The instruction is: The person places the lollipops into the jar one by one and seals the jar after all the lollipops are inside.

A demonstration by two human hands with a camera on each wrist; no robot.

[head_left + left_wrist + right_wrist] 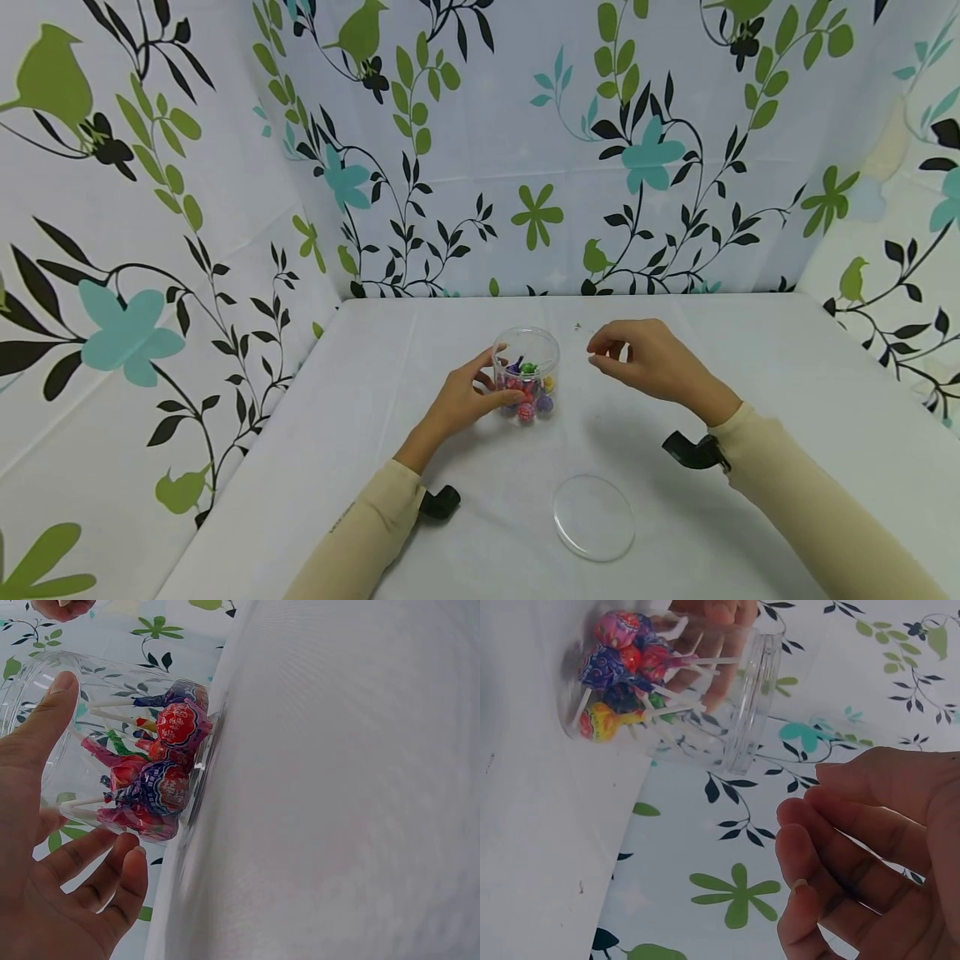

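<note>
A clear plastic jar [552,357] stands upright on the table, holding several wrapped lollipops [527,392] in red, purple, yellow and green. My left hand [468,396] grips the jar's side, thumb at the front and fingers behind; in the left wrist view the thumb lies across the wall. The jar's mouth is uncovered. To the right of it, my right hand [648,362] hovers above the table, fingers loosely bent. Nothing shows between those fingers [802,840] in the right wrist view. A round clear lid [594,559] lies flat nearer to me.
A white cloth covers the table [465,542]. Patterned cloth walls [450,167] with leaves and birds rise behind it and at both sides. Small dark specks [577,327] mark the cloth beyond the jar. A black wrist mount [693,450] juts out below the right sleeve.
</note>
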